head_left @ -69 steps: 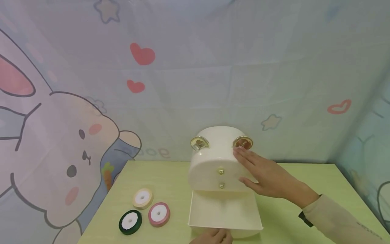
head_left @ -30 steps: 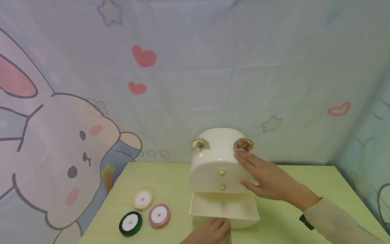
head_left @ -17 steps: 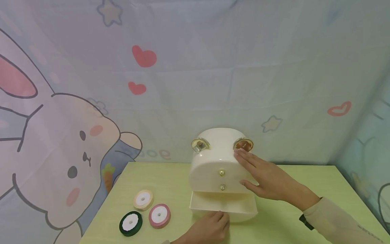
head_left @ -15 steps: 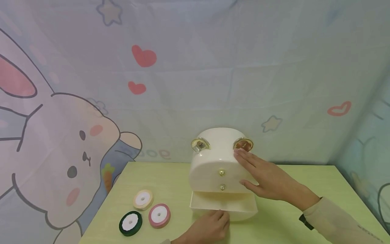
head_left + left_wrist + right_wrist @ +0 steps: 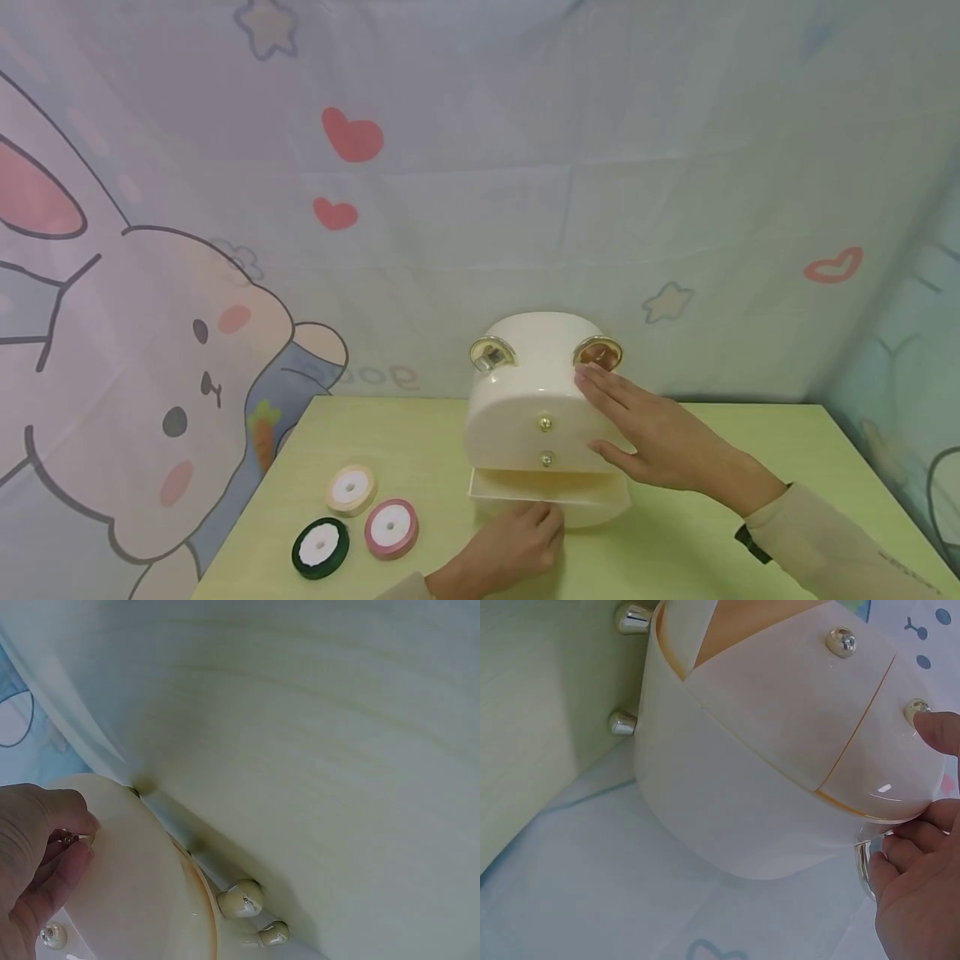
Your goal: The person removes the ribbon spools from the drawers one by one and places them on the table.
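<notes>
A glossy cream drawer box (image 5: pixel 510 425), shaped like an alarm clock with a rounded top, stands on the table. Its lowest drawer (image 5: pixel 592 512) sticks out part way, and the interior that shows looks bare. My left hand (image 5: pixel 510 550) pinches the small gold knob on that drawer's front; the left wrist view has thumb and finger around the knob (image 5: pixel 70 839). With fingers straight, my right hand (image 5: pixel 660 437) rests on the box's upper right side, below a gold bell-shaped ornament (image 5: pixel 598 352). Two higher drawers are closed, each with a gold knob (image 5: pixel 841 643).
Left of the box lie three ribbon spools: cream (image 5: pixel 351 489), pink (image 5: pixel 392 529) and dark green (image 5: pixel 320 547). A printed cloth backdrop (image 5: pixel 465 208) hangs behind the light green table (image 5: pixel 720 533). Short gold feet (image 5: pixel 634 619) carry the box.
The lowest drawer has slid further into the box, with my left hand moving forward on its knob. My right hand has stayed in place on the box.
</notes>
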A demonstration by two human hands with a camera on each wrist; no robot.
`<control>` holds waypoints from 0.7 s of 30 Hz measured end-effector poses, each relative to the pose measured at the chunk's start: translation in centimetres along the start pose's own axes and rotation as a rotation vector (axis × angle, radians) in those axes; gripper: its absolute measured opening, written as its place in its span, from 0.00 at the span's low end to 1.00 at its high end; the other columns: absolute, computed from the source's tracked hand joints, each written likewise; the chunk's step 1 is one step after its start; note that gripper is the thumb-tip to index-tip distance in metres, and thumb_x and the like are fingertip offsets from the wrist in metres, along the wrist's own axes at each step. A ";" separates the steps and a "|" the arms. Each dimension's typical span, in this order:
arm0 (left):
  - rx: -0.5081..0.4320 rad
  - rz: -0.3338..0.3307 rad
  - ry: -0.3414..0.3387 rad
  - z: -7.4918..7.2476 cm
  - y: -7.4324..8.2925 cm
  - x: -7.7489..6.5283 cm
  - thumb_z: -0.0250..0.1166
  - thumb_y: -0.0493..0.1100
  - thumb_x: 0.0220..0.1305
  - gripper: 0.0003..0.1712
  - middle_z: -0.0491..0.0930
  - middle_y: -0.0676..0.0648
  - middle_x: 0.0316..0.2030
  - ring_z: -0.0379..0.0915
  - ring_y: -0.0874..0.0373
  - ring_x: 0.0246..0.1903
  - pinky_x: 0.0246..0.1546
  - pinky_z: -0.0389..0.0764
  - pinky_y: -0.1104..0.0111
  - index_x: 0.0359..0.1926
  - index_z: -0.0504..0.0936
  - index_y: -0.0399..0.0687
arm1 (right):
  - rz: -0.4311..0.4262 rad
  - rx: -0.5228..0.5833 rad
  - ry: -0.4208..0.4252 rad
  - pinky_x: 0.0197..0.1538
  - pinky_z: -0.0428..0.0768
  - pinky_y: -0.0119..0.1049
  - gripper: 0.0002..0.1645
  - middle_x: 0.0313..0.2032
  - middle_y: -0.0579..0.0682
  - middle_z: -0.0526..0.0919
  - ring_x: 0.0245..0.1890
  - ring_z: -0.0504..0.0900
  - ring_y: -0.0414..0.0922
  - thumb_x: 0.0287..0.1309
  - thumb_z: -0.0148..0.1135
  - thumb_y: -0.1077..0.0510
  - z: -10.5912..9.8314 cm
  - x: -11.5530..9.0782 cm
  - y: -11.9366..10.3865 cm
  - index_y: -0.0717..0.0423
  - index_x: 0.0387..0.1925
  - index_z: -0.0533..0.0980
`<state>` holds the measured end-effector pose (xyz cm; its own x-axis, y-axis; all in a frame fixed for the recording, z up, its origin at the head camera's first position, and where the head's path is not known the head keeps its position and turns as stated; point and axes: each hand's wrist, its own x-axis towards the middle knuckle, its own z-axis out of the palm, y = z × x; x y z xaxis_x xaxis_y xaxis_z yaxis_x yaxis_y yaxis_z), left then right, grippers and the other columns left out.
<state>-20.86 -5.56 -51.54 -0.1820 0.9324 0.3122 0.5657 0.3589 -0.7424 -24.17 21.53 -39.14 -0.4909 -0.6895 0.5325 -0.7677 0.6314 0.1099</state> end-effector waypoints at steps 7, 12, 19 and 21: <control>-0.009 -0.007 0.024 0.7 -0.4 0.3 0.27 0.25 0.78 0.40 0.76 0.55 0.38 0.72 0.65 0.36 0.38 0.78 0.77 0.42 0.88 0.51 | 0.004 0.004 -0.002 0.62 0.83 0.52 0.49 0.75 0.63 0.70 0.73 0.74 0.59 0.66 0.71 0.48 0.0 0.0 0.1 0.63 0.79 0.61; -0.022 -0.009 0.013 1.2 -0.6 0.5 0.28 0.26 0.77 0.38 0.76 0.56 0.38 0.73 0.66 0.37 0.37 0.78 0.77 0.42 0.88 0.52 | -0.001 0.005 0.002 0.62 0.84 0.52 0.48 0.75 0.63 0.70 0.72 0.75 0.59 0.66 0.70 0.48 0.2 -0.1 0.1 0.63 0.78 0.61; -0.027 -0.026 0.008 1.6 -1.0 0.8 0.47 0.32 0.76 0.22 0.76 0.55 0.39 0.74 0.65 0.37 0.37 0.78 0.78 0.43 0.88 0.52 | 0.004 0.008 -0.005 0.63 0.83 0.52 0.49 0.76 0.63 0.69 0.73 0.74 0.59 0.67 0.69 0.47 0.1 -0.1 0.1 0.63 0.79 0.60; -0.030 -0.031 -0.003 1.7 -1.1 0.8 0.57 0.36 0.73 0.14 0.77 0.56 0.40 0.75 0.66 0.38 0.38 0.79 0.78 0.44 0.88 0.52 | 0.002 0.007 -0.006 0.64 0.83 0.52 0.48 0.76 0.63 0.68 0.73 0.73 0.59 0.68 0.68 0.47 0.1 -0.1 0.1 0.63 0.79 0.60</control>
<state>-23.00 -5.13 -51.52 -0.2023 0.9210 0.3329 0.5834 0.3864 -0.7144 -24.25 21.58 -39.25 -0.4946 -0.6904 0.5279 -0.7697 0.6301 0.1029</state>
